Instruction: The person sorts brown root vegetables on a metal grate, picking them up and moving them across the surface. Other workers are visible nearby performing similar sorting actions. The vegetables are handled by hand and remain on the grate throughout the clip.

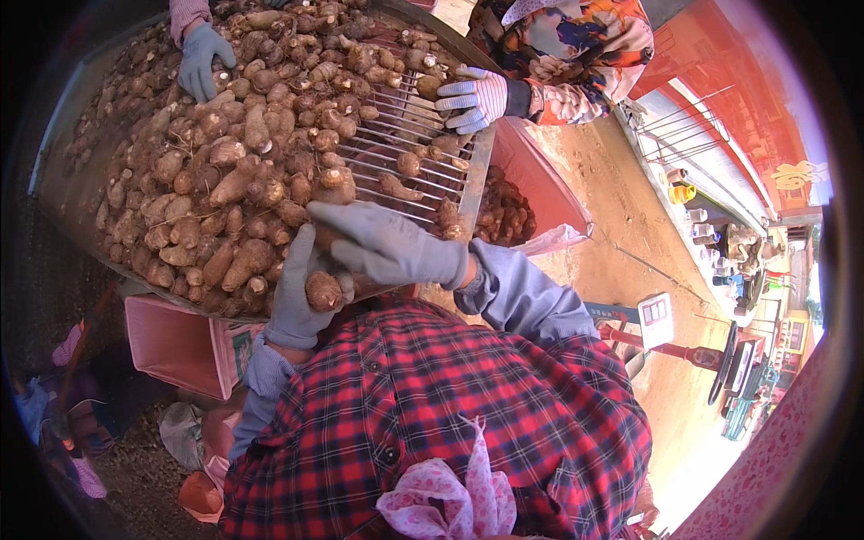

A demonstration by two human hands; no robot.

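Note:
Gloved in grey, my left hand (300, 290) is shut on a brown taro corm (324, 291) just in front of my body. My right hand (398, 246), in a matching glove, reaches in from the right beside it, its fingers spread and pointing left. A shaded brown surface shows between those fingers; whether the hand grips it I cannot tell. Beyond both hands, a large heap of taro corms (250, 175) covers the sorting table. To the right of the heap, a few loose corms rest on a grate of metal bars (405, 135).
Two co-workers' gloved hands, one grey (202, 61) and one striped (476, 100), touch the heap and the grate's far end. A pink-lined container (540, 169) holding corms stands right of the table. Another pink crate (177, 344) sits below its near edge. A scale (655, 320) stands at right.

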